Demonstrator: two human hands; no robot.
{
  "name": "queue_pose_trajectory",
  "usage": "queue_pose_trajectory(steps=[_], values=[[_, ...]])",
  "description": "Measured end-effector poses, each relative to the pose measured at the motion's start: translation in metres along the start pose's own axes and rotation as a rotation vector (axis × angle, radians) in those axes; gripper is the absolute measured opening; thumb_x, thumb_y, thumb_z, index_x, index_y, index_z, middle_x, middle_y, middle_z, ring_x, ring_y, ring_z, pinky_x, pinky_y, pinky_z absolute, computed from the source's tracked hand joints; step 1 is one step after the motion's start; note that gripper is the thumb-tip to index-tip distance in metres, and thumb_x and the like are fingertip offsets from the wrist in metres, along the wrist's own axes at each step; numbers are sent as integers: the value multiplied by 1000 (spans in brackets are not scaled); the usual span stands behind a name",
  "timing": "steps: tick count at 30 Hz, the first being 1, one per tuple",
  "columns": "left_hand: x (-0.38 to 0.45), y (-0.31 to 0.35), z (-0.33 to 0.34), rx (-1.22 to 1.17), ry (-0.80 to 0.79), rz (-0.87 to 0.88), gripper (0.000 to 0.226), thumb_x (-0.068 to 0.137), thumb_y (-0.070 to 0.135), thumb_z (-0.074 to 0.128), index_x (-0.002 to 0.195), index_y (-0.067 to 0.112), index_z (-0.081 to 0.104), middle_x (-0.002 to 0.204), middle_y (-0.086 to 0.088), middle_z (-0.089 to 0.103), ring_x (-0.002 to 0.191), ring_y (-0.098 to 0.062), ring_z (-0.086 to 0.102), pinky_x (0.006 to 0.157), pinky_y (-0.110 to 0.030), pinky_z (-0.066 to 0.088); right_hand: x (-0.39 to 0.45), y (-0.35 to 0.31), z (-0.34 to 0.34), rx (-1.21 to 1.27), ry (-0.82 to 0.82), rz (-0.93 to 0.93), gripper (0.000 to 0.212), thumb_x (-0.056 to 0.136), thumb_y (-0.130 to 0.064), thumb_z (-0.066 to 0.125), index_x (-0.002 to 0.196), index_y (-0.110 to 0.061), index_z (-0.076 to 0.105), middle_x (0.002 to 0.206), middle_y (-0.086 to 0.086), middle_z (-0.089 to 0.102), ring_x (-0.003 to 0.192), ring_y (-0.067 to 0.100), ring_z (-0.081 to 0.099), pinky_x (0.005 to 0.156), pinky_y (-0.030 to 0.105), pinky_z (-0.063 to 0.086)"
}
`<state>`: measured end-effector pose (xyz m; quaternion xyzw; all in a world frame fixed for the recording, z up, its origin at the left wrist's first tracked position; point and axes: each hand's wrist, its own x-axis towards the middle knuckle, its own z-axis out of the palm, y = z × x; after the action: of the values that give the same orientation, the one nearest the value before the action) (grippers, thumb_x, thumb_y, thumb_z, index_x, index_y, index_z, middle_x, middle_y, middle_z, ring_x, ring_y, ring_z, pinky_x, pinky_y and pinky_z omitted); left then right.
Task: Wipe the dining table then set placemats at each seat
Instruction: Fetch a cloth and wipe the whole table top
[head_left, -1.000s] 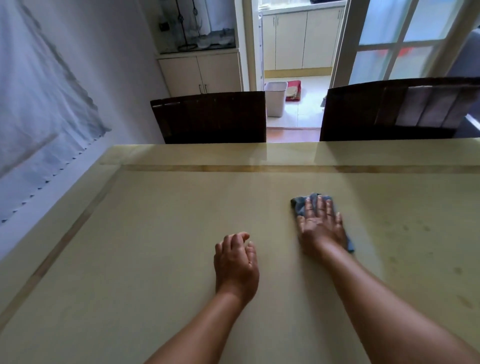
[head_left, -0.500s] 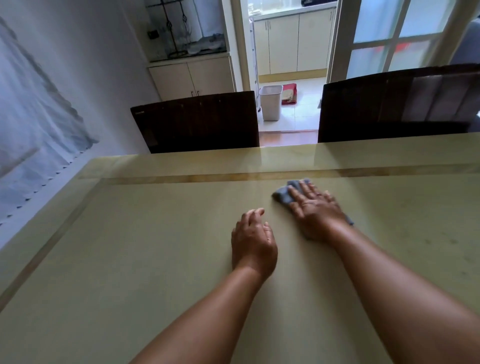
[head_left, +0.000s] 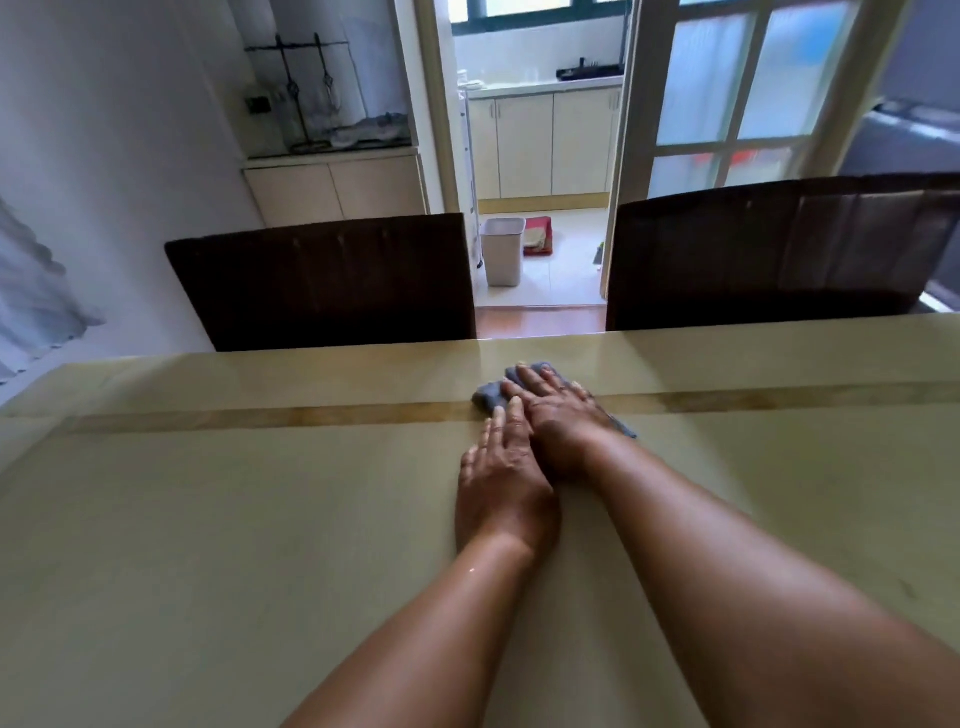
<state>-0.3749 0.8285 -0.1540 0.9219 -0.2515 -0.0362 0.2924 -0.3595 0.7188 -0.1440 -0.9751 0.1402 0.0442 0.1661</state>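
A glossy beige dining table (head_left: 218, 519) with a brown inlaid stripe fills the lower view. My right hand (head_left: 558, 413) lies flat with straight fingers on a small grey-blue cloth (head_left: 491, 394), pressing it onto the table by the stripe, near the far edge. My left hand (head_left: 501, 480) rests flat on the tabletop just behind and left of the right hand, its fingers straight and reaching toward the cloth. No placemats are in view.
Two dark wooden chairs stand at the far side, one left (head_left: 322, 283) and one right (head_left: 779, 254). Between them a doorway shows a pale waste bin (head_left: 503, 250) on a tiled floor. A wall runs along the left.
My right hand has pushed the cloth away from me, from mid-table to the far stripe. My left hand slid forward beside it and uncurled to lie flat.
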Motion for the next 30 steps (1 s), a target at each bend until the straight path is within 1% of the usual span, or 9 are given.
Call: queue_pose_trajectory(steps=[2, 6, 11, 14, 17, 20, 26, 28, 30], values=[[2, -2, 4, 19, 30, 16, 52, 97, 26, 26, 147, 28, 14, 157, 4, 17, 144, -11, 15, 116, -31, 9, 12, 14, -5, -5, 24, 5, 54, 99, -45, 22, 150, -33, 7, 159, -10, -7, 145, 11, -9, 116, 36, -3], [0, -4, 4, 73, 13, 58, 48, 95, 37, 33, 142, 31, 31, 155, 4, 25, 143, -11, 18, 115, -31, 12, 17, 58, -17, -11, 124, 178, 52, 100, -44, 18, 150, -30, 10, 159, -8, -3, 146, 13, -3, 116, 38, 0], [-4, -4, 0, 91, -11, 57, 46, 93, 44, 34, 136, 29, 43, 155, 3, 27, 143, -12, 18, 115, -31, 11, -32, 136, -39, -83, 224, 387, 52, 98, -37, 20, 148, -27, 15, 158, -3, 10, 145, 19, 6, 114, 47, 13], [-1, -6, -2, 82, 27, 64, 43, 93, 43, 36, 130, 27, 51, 150, 2, 36, 141, -13, 24, 114, -30, 15, -56, 155, -41, -97, 194, 459, 53, 98, -37, 14, 150, -25, 10, 159, -1, 5, 146, 21, 4, 117, 46, 12], [-9, 1, -3, 97, 103, 143, 35, 93, 39, 40, 116, 26, 63, 136, 3, 54, 130, -18, 39, 108, -32, 24, -79, 140, -38, -92, 149, 404, 54, 99, -39, 14, 150, -27, 6, 160, -4, -2, 147, 20, -4, 119, 42, 5], [-19, 4, -5, 148, 114, 176, 32, 93, 36, 41, 107, 25, 67, 123, 1, 62, 117, -23, 48, 99, -32, 34, -106, 96, -25, -43, 113, 249, 54, 100, -42, 15, 151, -27, 4, 159, -7, -8, 146, 13, -10, 118, 34, -2], [-24, 32, -14, 228, -60, 68, 32, 94, 32, 38, 104, 18, 65, 119, -10, 64, 110, -29, 54, 91, -34, 41, -166, 15, 29, -24, 59, -133, 58, 98, -47, 21, 150, -28, 4, 158, -9, -9, 144, 8, -12, 109, 27, -14], [-40, 40, -12, 169, -37, 32, 31, 95, 29, 38, 106, 16, 64, 121, -12, 63, 111, -29, 54, 94, -35, 40, -172, 22, 27, -20, 56, -157, 57, 98, -47, 21, 150, -30, 4, 158, -10, -7, 143, 5, -12, 110, 27, -12], [-58, 41, -6, 130, -9, 22, 32, 95, 26, 40, 117, 14, 61, 131, -11, 57, 121, -27, 49, 103, -34, 36, -173, 48, 15, -17, 67, -100, 55, 99, -45, 21, 150, -31, 6, 158, -10, -6, 144, 6, -11, 114, 29, -5]])
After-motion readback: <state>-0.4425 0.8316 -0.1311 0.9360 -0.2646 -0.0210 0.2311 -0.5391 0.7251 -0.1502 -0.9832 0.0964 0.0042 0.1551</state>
